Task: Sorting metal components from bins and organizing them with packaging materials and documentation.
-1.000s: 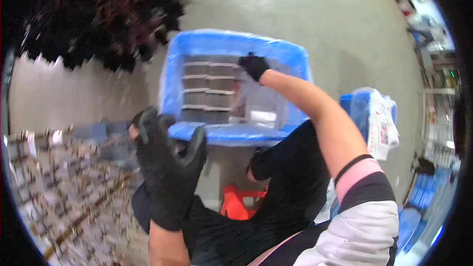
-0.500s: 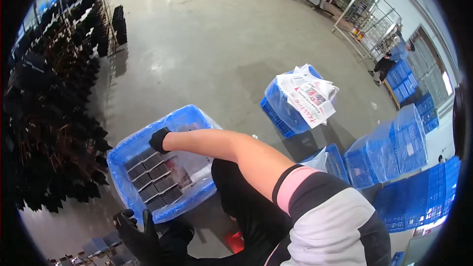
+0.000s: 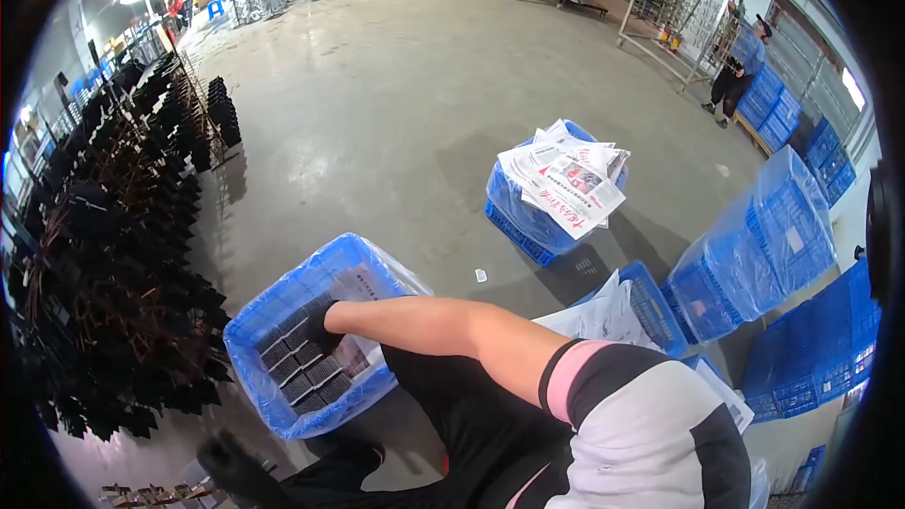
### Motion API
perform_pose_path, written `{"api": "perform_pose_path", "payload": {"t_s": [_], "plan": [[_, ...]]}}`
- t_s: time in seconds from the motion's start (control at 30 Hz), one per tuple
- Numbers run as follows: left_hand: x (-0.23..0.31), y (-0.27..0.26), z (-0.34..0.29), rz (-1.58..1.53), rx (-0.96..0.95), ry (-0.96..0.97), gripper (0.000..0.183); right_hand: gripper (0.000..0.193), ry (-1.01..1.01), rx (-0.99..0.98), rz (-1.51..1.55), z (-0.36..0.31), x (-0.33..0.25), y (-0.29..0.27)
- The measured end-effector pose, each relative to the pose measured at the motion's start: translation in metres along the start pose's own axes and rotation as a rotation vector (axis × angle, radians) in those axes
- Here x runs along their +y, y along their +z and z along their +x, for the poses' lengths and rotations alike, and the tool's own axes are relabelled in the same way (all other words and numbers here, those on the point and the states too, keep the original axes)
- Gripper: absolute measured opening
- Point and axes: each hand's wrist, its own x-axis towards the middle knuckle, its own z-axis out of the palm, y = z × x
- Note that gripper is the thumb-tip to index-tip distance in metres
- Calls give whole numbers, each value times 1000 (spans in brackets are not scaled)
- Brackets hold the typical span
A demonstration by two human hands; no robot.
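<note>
Blocks (image 3: pixel 296 386), dark and finned, lie in close rows inside our blue crate (image 3: pixel 283 419), filling its left part as we see it, with pale strips between the rows. Our crate stands on the floor (image 3: pixel 377 151) before us, lined with clear film (image 3: pixel 401 273) that spills over its rim. Beside the blocks, on the side nearer our right arm, printed paper (image 3: pixel 356 358) covers part of the bottom.

We have our right hand (image 3: pixel 325 328), in a black glove, down in the crate at the upper rows. Its fingers merge with the dark blocks, so we cannot tell whether they are closed on one or only resting there. Our left hand (image 3: pixel 226 467), gloved in black too, is low at the left, outside the crate and apart from it; it is blurred, and we cannot tell how its fingers stand.

Left of us hangs a dense bank of black parts (image 3: pixel 113 292). Ahead to the right, newspapers (image 3: pixel 566 179) lie heaped on a second crate (image 3: pixel 518 217). Nearer, an open crate (image 3: pixel 660 311) holds more paper, just beside film-covered crates (image 3: pixel 792 217). Farther off, we see a person in blue (image 3: pixel 749 52) near a metal frame (image 3: pixel 683 19).
</note>
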Motion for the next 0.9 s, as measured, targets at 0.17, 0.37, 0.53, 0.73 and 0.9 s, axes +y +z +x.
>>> {"api": "perform_pose_path", "payload": {"t_s": [0.17,0.37,0.53,0.73,0.9], "plan": [[-24,-106,-51,141,227,-223,39,44,-5,-82,-245,10,-24,0],[-100,-166,-203,-690,509,-441,29,54,47,2,285,-20,-26,-40],[-51,-127,-290,-419,395,-817,21,46,11,93,10,-34,9,-38],[-93,-146,-346,-437,625,-1122,23,36,75,-80,125,-18,-41,-29],[-152,-149,-377,-466,650,-1194,30,33,19,-54,106,-13,-22,-12]]}}
